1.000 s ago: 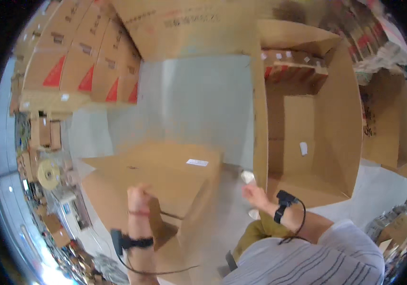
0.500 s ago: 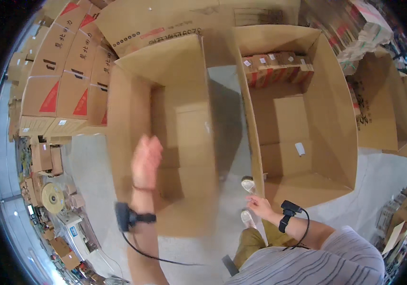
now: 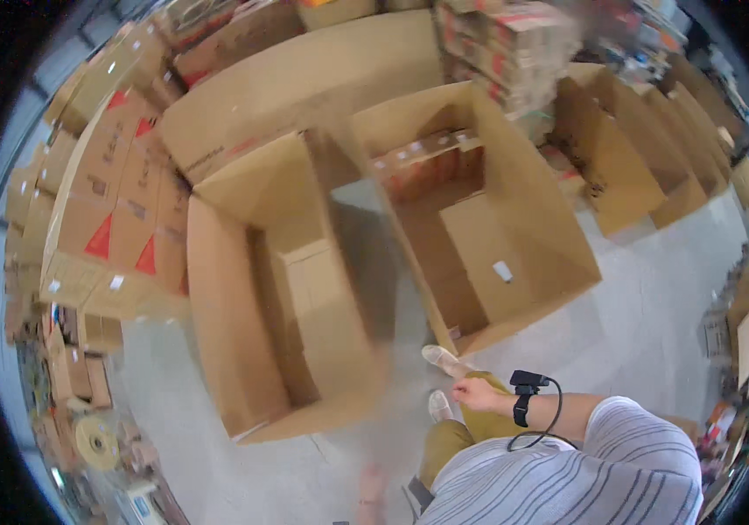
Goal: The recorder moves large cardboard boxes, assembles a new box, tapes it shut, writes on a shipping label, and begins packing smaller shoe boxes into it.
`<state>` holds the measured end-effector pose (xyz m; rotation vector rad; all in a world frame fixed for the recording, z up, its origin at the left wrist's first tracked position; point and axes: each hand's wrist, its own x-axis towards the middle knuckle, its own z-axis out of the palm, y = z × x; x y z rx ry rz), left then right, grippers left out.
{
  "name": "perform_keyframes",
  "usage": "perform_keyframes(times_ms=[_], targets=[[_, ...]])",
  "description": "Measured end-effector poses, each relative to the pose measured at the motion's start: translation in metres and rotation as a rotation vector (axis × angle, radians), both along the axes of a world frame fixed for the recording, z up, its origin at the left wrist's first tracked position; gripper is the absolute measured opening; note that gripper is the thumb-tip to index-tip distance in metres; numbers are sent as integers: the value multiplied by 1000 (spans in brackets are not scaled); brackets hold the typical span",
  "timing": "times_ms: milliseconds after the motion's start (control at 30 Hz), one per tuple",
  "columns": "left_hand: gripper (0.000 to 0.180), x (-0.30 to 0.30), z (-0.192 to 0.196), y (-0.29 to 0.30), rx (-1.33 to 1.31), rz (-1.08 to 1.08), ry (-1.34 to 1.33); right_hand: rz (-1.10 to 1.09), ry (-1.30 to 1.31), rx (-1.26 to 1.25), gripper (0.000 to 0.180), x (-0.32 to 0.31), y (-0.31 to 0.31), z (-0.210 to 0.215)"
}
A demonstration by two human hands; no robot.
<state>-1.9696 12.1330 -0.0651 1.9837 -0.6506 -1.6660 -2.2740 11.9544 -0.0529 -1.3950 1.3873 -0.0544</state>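
My left hand (image 3: 371, 486) is low at the bottom edge, smeared by motion, so its fingers cannot be made out. It is over the floor, apart from the near end of the left open carton (image 3: 221, 350). In front of my body, my right hand (image 3: 477, 391) has its fingers curled in, with nothing showing in them. Just beyond it is the near corner of the right open carton (image 3: 558, 302). That carton holds a row of small brown boxes (image 3: 436, 171) with red marks at its far end and a white slip (image 3: 502, 271) on its bottom. Inside the left carton only bare cardboard shows.
Tall brown cartons with red triangles (image 3: 116, 201) are stacked at the left. A long cardboard panel (image 3: 304, 87) stands behind both cartons. Flattened or open cartons (image 3: 619, 157) lean at the right, beside stacked boxes (image 3: 514, 52). A yellow reel (image 3: 96, 442) is at the lower left.
My left hand has gone from above the left carton down to the bottom edge. My right hand's fingers are more curled. The whole view has swung, so both cartons appear tilted and lower.
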Motion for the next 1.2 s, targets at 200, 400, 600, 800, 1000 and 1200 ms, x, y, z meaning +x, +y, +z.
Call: perform_keyframes(times_ms=[200,400,600,800,1000,1200], targets=[[42,-36,56,-116,-435,-368,-64,-154,-184,-118,27,-54,50,32],[37,-230,164,-198,-653,-505,67,-618,-95,-259,26,-211,123,52],[42,-457,158,-153,-641,-1061,315,-1054,42,-414,23,-342,228,27],[42,-689,121,-83,-439,-1532,444,-1687,-174,-397,26,-481,370,51],[40,-855,139,-47,-537,-1756,519,-2071,-391,-409,20,-595,435,96],[41,-991,108,-37,-525,-1931,455,-2078,-507,-488,20,-705,421,105]])
